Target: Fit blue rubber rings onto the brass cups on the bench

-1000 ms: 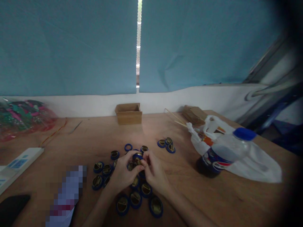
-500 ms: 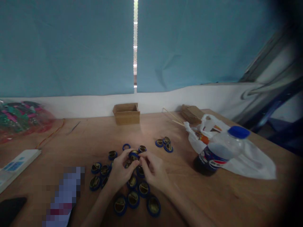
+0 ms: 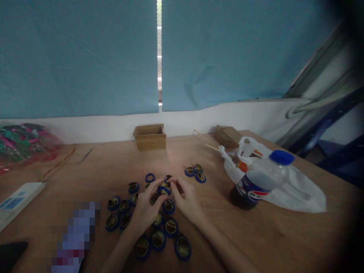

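Both my hands meet over a scatter of several blue-rimmed round caps with brass-coloured centres on the wooden table. My left hand and my right hand pinch one blue-rimmed cap between their fingertips, just above the pile. A row of caps lies near my wrists. A bare blue ring lies just beyond my hands. Three more caps sit apart to the right.
A soda bottle with a blue cap stands at the right, in front of a white plastic bag. At the back are a small open cardboard box, a flat brown packet and thin sticks. A white strip and a pink-green bag lie at the left.
The view has drifted slightly, shifting everything left. My hands stay together on the cap, with small finger movements.
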`<action>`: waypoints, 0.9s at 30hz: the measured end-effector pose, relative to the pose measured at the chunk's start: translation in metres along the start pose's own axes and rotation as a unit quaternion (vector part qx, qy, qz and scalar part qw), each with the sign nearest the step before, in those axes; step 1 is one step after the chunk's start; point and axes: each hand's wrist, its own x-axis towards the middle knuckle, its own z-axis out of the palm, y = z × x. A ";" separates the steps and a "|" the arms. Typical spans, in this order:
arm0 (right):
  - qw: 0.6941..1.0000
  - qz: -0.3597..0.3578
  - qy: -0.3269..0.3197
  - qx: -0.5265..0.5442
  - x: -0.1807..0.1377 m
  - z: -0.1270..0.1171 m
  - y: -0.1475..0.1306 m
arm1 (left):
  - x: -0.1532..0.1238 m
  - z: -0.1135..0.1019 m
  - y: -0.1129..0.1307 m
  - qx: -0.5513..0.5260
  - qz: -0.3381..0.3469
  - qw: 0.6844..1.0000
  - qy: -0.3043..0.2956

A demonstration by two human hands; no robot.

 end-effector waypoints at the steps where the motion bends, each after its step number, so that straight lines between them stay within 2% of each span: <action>1: 1.000 0.001 -0.005 0.004 0.001 0.001 0.001 | 0.000 0.000 0.001 -0.013 -0.004 1.000 -0.001; 4: 0.998 0.015 -0.030 0.045 0.003 0.002 0.001 | -0.001 0.000 0.003 -0.031 -0.004 0.999 -0.008; 7: 0.988 0.059 -0.051 0.134 0.005 0.002 -0.002 | 0.000 0.001 0.003 -0.017 0.005 1.000 0.001; 13: 0.950 0.163 -0.083 0.252 0.007 -0.003 -0.007 | 0.001 0.000 -0.004 0.004 -0.004 0.998 0.057; 21: 0.884 0.260 -0.120 0.368 0.008 -0.008 -0.003 | 0.000 0.000 -0.001 0.015 -0.007 0.997 0.071; 24: 0.860 0.282 -0.121 0.408 0.008 -0.009 -0.002 | 0.000 0.000 0.003 0.007 -0.005 0.997 0.070; 27: 0.848 0.279 -0.107 0.437 0.009 -0.009 -0.001 | 0.001 0.000 0.004 0.013 0.007 0.998 0.066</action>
